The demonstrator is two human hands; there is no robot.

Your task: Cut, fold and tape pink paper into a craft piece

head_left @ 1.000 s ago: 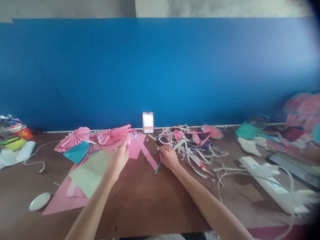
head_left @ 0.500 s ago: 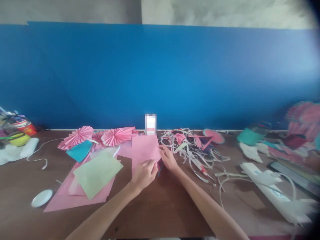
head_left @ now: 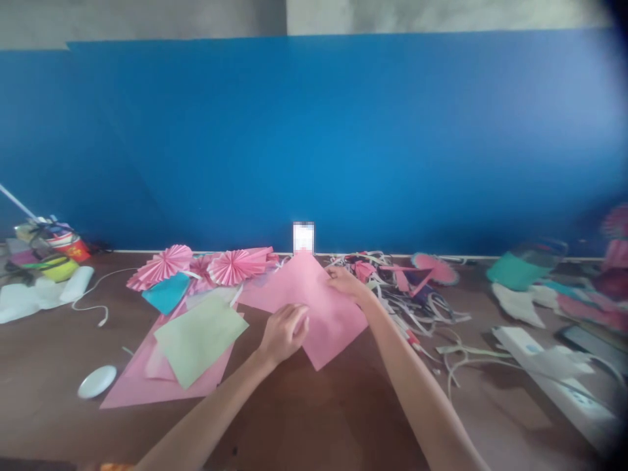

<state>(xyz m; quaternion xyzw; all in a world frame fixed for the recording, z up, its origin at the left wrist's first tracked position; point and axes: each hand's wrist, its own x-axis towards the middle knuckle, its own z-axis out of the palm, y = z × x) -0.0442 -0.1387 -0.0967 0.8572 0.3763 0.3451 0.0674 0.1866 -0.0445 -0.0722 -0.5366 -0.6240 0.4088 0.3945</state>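
A pink sheet of paper (head_left: 330, 320) is turned cornerwise in front of me, one corner pointing at me and another at the wall. My left hand (head_left: 285, 332) lies over its lower left edge with the fingers curled in on it. On the upper right edge, my right hand (head_left: 349, 286) has its fingers closed around the paper; the thumb is partly hidden. Left of the hands, a pale green sheet (head_left: 202, 340) rests on larger pink sheets (head_left: 142, 386). Pleated pink paper fans (head_left: 238, 267) lie behind them.
A phone-like blurred screen (head_left: 303, 237) stands at the wall. Tangled paper strips (head_left: 426, 314) spread to the right, beside a white power strip (head_left: 554, 373) with cables. A white round lid-like object (head_left: 97, 382) and a teal piece (head_left: 165, 292) lie left. A blue wall (head_left: 314, 144) borders the table.
The pink sheet has turned from squarely upright to cornerwise. My right hand has moved up and to the right along its edge; the left stays nearly in place. The view has shifted slightly.
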